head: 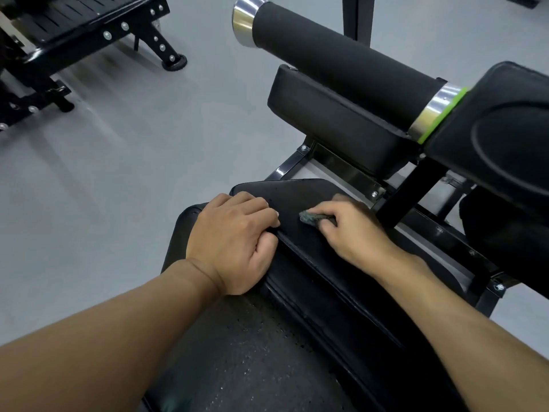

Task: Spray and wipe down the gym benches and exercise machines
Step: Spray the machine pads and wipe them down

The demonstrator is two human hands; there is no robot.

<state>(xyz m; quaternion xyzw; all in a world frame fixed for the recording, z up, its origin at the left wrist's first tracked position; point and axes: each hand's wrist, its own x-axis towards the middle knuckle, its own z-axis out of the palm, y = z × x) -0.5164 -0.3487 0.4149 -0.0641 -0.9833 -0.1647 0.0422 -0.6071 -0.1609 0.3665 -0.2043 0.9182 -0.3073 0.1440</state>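
A black padded seat (pixel 297 197) of an exercise machine lies in front of me at the centre. My left hand (pixel 234 242) rests on the seat's left edge, its fingers curled over the pad's rim. My right hand (pixel 347 230) grips a small dark grey cloth (pixel 310 217) and presses it onto the pad. A long black foam roller (pixel 341 63) with chrome end caps crosses above the seat. Under the roller sits a black cushion (pixel 332 120).
The machine's black steel frame (pixel 416 185) runs to the right, with another black pad (pixel 502 138) at far right. A second black machine (pixel 74 34) stands at the top left. Grey floor (pixel 118 173) spreads between them. Black speckled matting (pixel 237 352) lies below my arms.
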